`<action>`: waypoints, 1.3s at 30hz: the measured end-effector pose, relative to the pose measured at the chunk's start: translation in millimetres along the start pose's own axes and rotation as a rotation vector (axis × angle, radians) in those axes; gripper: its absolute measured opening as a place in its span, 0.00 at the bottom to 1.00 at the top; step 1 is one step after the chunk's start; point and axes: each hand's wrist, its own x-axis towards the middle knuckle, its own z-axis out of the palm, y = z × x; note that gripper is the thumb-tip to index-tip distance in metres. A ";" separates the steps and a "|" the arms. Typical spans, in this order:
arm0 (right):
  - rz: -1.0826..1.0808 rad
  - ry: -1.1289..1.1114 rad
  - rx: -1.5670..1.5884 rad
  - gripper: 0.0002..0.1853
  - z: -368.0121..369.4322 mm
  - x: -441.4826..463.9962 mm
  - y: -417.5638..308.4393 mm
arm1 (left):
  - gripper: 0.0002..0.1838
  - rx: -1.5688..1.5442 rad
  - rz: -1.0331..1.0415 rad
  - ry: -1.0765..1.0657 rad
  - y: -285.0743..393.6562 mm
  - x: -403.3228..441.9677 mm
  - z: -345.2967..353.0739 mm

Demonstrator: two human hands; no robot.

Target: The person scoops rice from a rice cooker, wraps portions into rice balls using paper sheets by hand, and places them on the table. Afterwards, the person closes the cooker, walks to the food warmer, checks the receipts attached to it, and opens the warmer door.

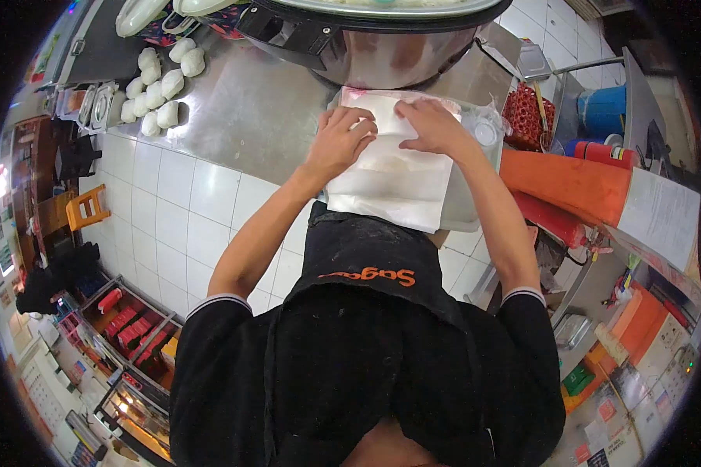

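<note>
A white sheet of paper (389, 179) lies in front of me over the edge of the metal counter, with faint creases and a pinkish strip along its far edge. On its left upper part rests my left hand (340, 140), fingers bent, thumb apart from them. My right hand (435, 128) is over the right upper part, its fingers and thumb spread apart. Neither hand visibly grips anything. A pale tray (466, 204) shows beneath the sheet on the right. Just beyond the paper stands a large round metal cooker (397, 58) with whitish contents.
Several white wrapped balls (154, 95) sit on the metal counter (234, 109) to the left. Clear plastic lids (487, 131) and a red mesh bag (524, 117) are at the right, near a blue bucket (602, 109) and an orange panel (568, 180).
</note>
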 end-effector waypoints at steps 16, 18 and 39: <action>-0.034 -0.080 -0.081 0.17 18.1 -73.5 -75.2 | 0.25 -0.119 0.357 -0.162 39.6 -92.2 48.0; -0.078 -0.007 -0.040 0.23 28.4 -86.2 -74.3 | 0.25 -0.145 0.328 -0.215 37.5 -93.1 50.4; 0.138 0.285 -0.024 0.21 74.7 -107.4 -105.0 | 0.27 -0.076 0.107 -0.087 18.3 -20.1 -3.1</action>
